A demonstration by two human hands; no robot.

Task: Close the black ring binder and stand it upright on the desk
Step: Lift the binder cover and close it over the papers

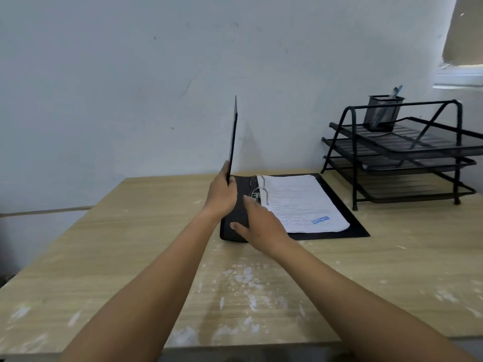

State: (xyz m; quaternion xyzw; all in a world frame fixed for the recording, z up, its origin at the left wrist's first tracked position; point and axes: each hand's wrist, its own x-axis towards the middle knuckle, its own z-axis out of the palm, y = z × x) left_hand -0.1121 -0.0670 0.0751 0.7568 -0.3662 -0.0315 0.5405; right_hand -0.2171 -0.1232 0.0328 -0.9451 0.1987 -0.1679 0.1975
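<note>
The black ring binder (347,226) lies open at the back middle of the wooden desk (104,257). Its left cover (233,134) is raised to near vertical, seen edge-on. My left hand (222,194) grips that cover's near edge. My right hand (261,226) rests with spread fingers on the binder's spine, beside the metal rings (258,189). A stack of printed white pages (300,202) with a blue stamp lies on the right cover.
A black three-tier mesh letter tray (402,158) stands at the back right, close to the binder, with a mesh pen cup (384,113) on its top tier. The pale wall (130,87) runs just behind the desk. White smears mark the desk's near half.
</note>
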